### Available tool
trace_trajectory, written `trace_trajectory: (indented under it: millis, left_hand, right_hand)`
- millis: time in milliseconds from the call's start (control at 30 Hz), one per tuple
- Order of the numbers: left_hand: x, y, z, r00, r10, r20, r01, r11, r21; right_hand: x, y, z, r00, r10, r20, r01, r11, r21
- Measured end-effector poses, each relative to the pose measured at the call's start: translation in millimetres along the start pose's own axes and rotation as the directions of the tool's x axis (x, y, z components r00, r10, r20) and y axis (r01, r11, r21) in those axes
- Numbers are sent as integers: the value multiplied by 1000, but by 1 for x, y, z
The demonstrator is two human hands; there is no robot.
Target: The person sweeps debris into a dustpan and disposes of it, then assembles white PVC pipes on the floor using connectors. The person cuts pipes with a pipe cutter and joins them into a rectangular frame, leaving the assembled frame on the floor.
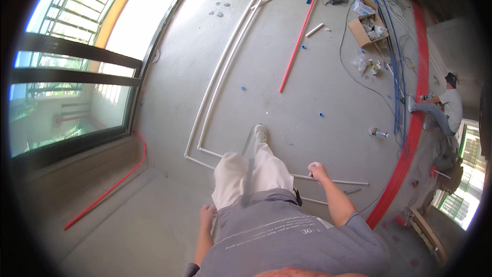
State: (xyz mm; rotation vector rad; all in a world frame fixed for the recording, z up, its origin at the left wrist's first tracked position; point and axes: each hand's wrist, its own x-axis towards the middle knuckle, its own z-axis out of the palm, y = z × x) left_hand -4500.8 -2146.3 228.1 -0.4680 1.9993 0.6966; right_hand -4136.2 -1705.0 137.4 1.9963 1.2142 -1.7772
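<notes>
My left hand (207, 214) hangs low beside my left hip, near the grey shirt. Its fingers are too small and too turned away to make out. Held out to the right of my thigh, my right hand (318, 171) is curled closed, and nothing shows in it. Beneath that hand, the end of a white pipe (343, 181) lies on the floor without being touched. Two long white pipes (219, 68) run side by side over the floor and bend in front of my legs. One shoe (261, 133) is planted ahead on the grey floor.
A red pipe (295, 51) lies ahead; another red tube (110, 191) curves under the window. At right are blue pipes (393, 61), an open cardboard box (359, 32), a plastic bottle (378, 133) and a wide red strip (407, 149). Beyond sits another person (451, 105).
</notes>
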Motion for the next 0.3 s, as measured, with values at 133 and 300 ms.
trace_trajectory:
  millis: [133, 300]
  left_hand:
    - [15, 46, -16, 1000, -2, 7, 1, 988, 153]
    - [66, 117, -21, 976, 180, -122, -123, 918, 376]
  right_hand:
    - [9, -29, 4, 1000, -4, 11, 5, 997, -81]
    - [19, -87, 8, 998, 40, -40, -44, 993, -110]
